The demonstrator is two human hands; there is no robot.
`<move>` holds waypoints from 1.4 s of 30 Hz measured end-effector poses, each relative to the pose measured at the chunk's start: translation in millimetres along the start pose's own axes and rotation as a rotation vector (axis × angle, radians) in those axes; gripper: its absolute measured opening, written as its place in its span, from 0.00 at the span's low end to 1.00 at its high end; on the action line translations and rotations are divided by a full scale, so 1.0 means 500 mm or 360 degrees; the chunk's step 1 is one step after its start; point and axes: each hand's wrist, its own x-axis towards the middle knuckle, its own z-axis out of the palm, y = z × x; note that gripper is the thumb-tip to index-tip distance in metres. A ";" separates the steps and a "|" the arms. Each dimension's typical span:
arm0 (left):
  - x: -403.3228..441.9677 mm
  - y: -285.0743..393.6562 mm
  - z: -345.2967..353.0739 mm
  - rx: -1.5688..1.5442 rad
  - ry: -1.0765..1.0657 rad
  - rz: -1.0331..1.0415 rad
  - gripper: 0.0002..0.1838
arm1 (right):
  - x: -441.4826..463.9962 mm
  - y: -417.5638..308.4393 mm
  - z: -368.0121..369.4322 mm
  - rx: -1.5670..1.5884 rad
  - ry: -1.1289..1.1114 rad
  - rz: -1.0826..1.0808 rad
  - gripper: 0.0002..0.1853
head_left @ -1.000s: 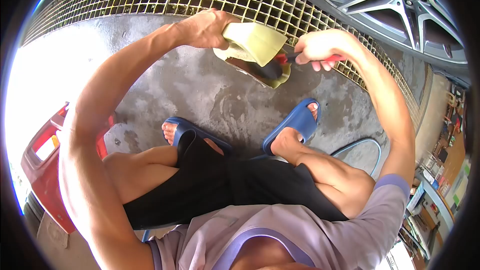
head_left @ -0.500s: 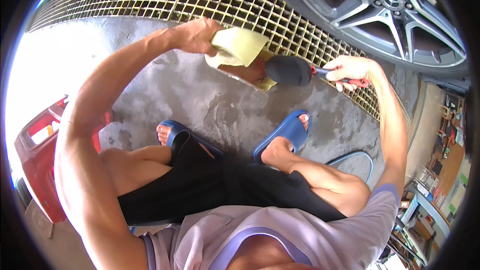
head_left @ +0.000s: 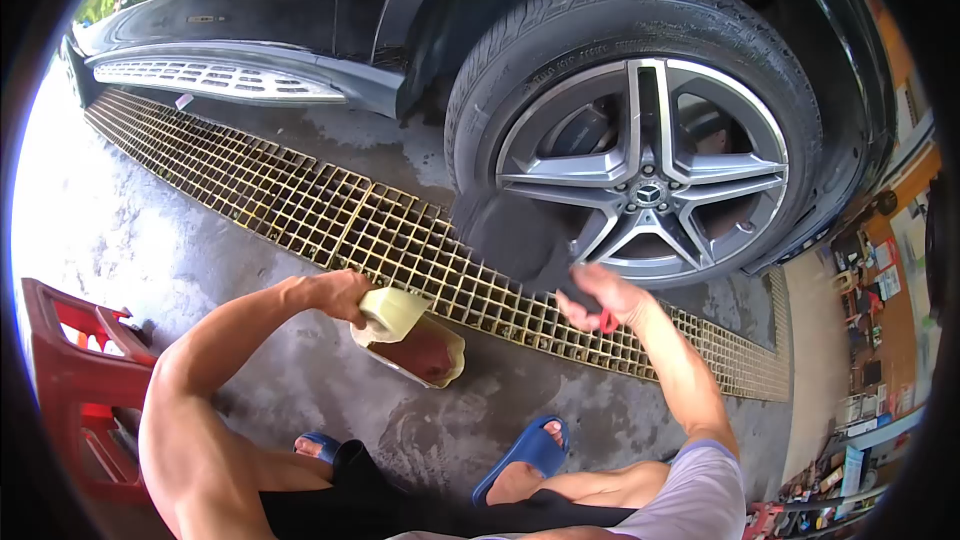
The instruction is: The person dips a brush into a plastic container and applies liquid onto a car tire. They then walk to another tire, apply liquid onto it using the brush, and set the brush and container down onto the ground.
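My left hand [head_left: 342,297] is closed around the handle end of a pale yellow cut-open plastic jug [head_left: 396,311]. The jug is held above the wet floor, and something reddish-brown shows inside it. In my right hand [head_left: 612,294] is a brush [head_left: 515,238] with a thick dark head and a black-and-red handle, blurred by motion. Its head is in front of the lower left of the car wheel [head_left: 648,192]; whether it touches the tyre I cannot tell.
A dark car [head_left: 250,15] with a side step [head_left: 215,78] stands ahead. Yellow floor grating [head_left: 360,225] runs between me and the wheel. A red plastic stool [head_left: 75,370] is at left. Shelves with many items [head_left: 880,290] line the right side. My feet wear blue slides [head_left: 535,450].
The view has tilted up, showing the whole wheel and the car's side. The brush has come away from the jug's opening towards the tyre. My left hand still holds the jug.
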 end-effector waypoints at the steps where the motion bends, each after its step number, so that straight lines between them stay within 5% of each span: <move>1: -0.002 -0.005 0.001 0.0041 -0.0047 -0.0057 0.28 | -0.002 -0.021 -0.008 0.0121 0.0036 -0.0127 0.33; 7: -0.017 -0.010 0.009 0.0131 -0.0043 -0.0123 0.33 | -0.058 -0.244 0.085 -0.0082 0.0409 -0.1439 0.26; 10: -0.035 0.002 0.001 0.0101 -0.0058 -0.0054 0.33 | -0.059 -0.299 0.130 -0.0598 0.1135 -0.1797 0.29; 13: -0.051 0.009 -0.008 0.0161 -0.0179 -0.0134 0.32 | -0.029 -0.306 0.165 -0.1376 0.1851 -0.1599 0.30; 16: -0.062 0.002 -0.011 0.0178 -0.0159 -0.0147 0.31 | 0.078 -0.245 0.089 -0.3130 0.2155 -0.1799 0.33; 19: -0.051 -0.001 -0.013 0.0134 -0.0106 -0.0093 0.31 | 0.190 -0.070 0.085 -0.3305 0.1784 -0.0510 0.48; 23: -0.044 -0.005 -0.013 0.0132 -0.0083 0.0020 0.32 | 0.244 0.078 0.048 -0.2858 0.0837 0.0077 0.46; 27: -0.034 -0.014 -0.029 0.0156 -0.0063 0.0059 0.34 | 0.228 0.091 0.036 -0.2896 0.0907 0.0072 0.44; 30: -0.019 -0.007 -0.031 0.0097 -0.0215 -0.0037 0.36 | 0.205 -0.016 0.085 -0.3311 0.1259 -0.0662 0.37; 32: -0.009 -0.005 -0.033 0.0085 -0.0222 -0.0046 0.36 | 0.189 -0.132 0.104 -0.3177 0.1746 -0.1402 0.34; 35: -0.010 0.000 -0.034 0.0155 -0.0189 -0.0024 0.30 | 0.144 -0.288 0.122 -0.2922 0.2236 -0.2054 0.37; 39: -0.010 0.000 -0.035 0.0072 -0.0164 -0.0023 0.31 | 0.170 -0.267 0.178 -0.2599 0.2199 -0.1355 0.38; 40: -0.003 -0.006 -0.032 0.0056 -0.0190 -0.0022 0.32 | 0.203 -0.219 0.148 -0.3091 0.2169 -0.1354 0.39; 42: 0.005 -0.010 -0.035 0.0046 -0.0213 -0.0006 0.35 | 0.257 -0.117 0.131 -0.3392 0.1831 -0.0680 0.41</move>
